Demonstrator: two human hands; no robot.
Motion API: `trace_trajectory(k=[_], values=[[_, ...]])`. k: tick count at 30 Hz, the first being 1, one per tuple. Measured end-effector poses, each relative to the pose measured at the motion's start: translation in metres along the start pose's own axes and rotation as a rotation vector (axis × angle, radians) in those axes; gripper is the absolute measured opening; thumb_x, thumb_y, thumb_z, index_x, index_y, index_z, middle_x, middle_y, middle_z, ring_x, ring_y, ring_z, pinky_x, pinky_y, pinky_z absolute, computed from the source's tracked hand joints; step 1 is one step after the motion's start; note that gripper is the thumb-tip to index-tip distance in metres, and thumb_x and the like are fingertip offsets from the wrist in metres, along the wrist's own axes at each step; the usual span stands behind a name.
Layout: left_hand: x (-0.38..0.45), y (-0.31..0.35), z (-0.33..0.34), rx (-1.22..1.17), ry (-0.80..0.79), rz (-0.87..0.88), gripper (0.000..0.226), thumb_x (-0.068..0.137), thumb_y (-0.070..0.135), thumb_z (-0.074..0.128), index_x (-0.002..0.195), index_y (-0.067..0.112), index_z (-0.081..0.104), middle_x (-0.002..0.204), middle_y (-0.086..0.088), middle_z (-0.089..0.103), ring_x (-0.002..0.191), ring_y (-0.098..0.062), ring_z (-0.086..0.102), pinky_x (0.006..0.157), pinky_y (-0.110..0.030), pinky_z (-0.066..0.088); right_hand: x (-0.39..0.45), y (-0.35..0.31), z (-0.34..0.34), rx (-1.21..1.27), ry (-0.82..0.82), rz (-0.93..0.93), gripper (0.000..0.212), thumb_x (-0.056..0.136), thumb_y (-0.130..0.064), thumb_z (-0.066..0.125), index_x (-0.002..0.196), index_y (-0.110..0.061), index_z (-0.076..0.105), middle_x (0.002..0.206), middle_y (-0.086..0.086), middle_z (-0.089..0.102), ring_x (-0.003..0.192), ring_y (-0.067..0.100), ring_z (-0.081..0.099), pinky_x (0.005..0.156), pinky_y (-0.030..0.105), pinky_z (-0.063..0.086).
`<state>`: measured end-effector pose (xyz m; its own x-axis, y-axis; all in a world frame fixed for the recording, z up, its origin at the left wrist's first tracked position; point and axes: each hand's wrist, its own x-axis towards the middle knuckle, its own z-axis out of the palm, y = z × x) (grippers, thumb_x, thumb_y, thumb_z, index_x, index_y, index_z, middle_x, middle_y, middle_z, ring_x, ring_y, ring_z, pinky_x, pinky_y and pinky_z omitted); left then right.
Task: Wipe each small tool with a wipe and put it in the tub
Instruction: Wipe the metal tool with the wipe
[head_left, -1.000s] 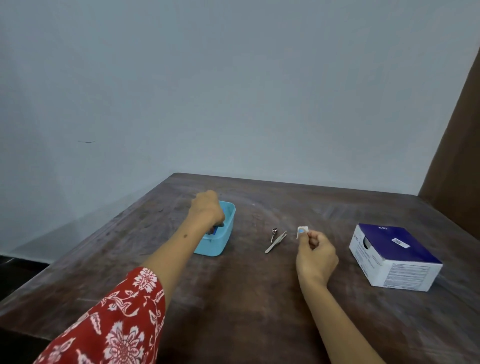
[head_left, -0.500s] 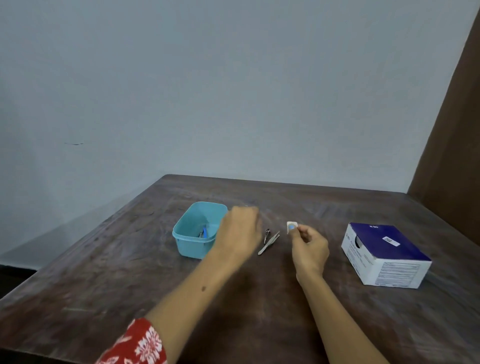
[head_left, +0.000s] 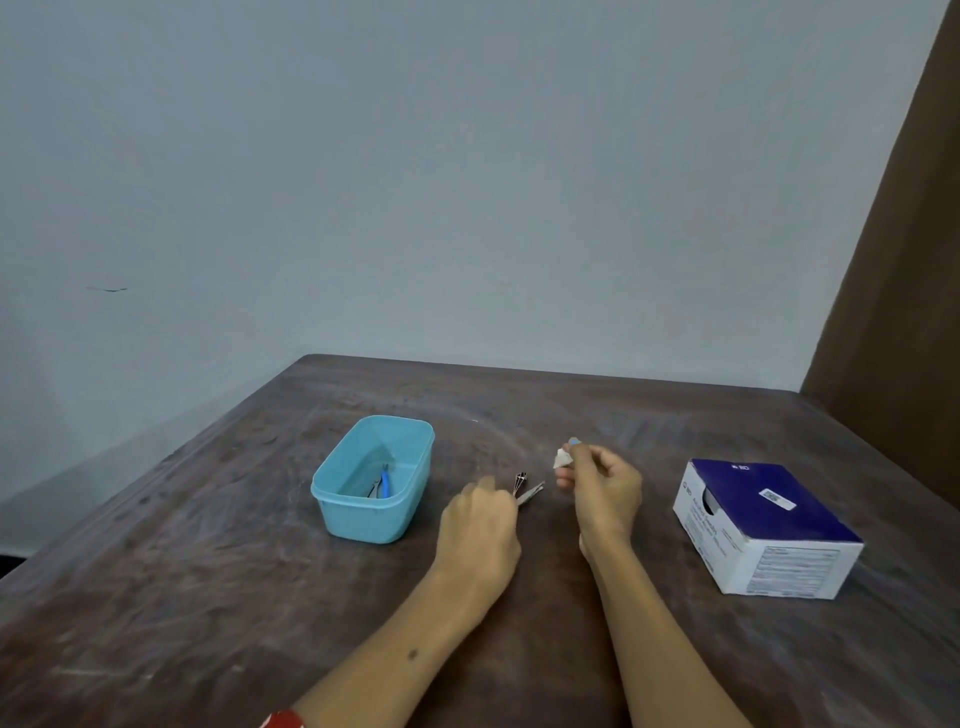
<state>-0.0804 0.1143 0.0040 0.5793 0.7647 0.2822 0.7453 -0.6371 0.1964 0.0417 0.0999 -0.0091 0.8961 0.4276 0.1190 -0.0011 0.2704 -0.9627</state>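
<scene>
My left hand (head_left: 480, 525) is resting on the table (head_left: 208, 571), right of the tub (head_left: 373, 480), with its fingers curled down over the near end of the tweezers (head_left: 531, 493); I cannot tell whether they are actually pinching the metal, since the back of the hand is hiding the contact. The far end of the tweezers is poking out past my knuckles, and a second small tool (head_left: 520, 481) is lying just beside it, on its left. My right hand (head_left: 602, 493) is hovering right of both tools, its thumb and fingers pinching a crumpled white wipe (head_left: 562, 458) at the far left of the hand. Inside the tub, a blue-handled tool (head_left: 383, 483) is lying on the bottom. A blue and white box (head_left: 763, 530) is sitting at the right side of the table, well apart from my hands.
</scene>
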Motion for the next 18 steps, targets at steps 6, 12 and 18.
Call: trace_trajectory(k=[6, 12, 18], values=[[0.014, -0.008, 0.010, -0.432, 0.300, 0.061, 0.008, 0.090, 0.012, 0.055, 0.092, 0.011, 0.062, 0.095, 0.001, 0.055, 0.087, -0.012, 0.055, 0.075, -0.024, 0.046, -0.004, -0.001, 0.000, 0.040, 0.016, 0.004, 0.009, 0.081, 0.000, 0.063, 0.077, -0.006, 0.069, 0.060, 0.005, 0.065, 0.048, 0.007, 0.060, 0.051, 0.020, 0.053], [0.022, -0.018, 0.020, -0.928, 0.416, -0.084, 0.006, 0.085, 0.015, 0.065, 0.081, 0.019, 0.066, 0.069, 0.007, 0.066, 0.066, -0.006, 0.064, 0.062, -0.019, 0.053, -0.014, -0.005, 0.001, 0.102, 0.161, -0.012, 0.015, 0.079, -0.001, 0.063, 0.073, -0.013, 0.068, 0.057, 0.002, 0.066, 0.051, 0.011, 0.063, 0.059, 0.027, 0.056], [0.026, -0.009, 0.022, -1.523, 0.280, -0.279, 0.012, 0.089, 0.001, 0.056, 0.084, 0.009, 0.062, 0.079, -0.012, 0.071, 0.076, -0.020, 0.071, 0.064, -0.023, 0.057, -0.018, -0.001, 0.007, 0.059, 0.063, 0.007, 0.020, 0.077, 0.003, 0.065, 0.081, -0.016, 0.066, 0.068, 0.002, 0.071, 0.059, 0.014, 0.065, 0.069, 0.033, 0.056]])
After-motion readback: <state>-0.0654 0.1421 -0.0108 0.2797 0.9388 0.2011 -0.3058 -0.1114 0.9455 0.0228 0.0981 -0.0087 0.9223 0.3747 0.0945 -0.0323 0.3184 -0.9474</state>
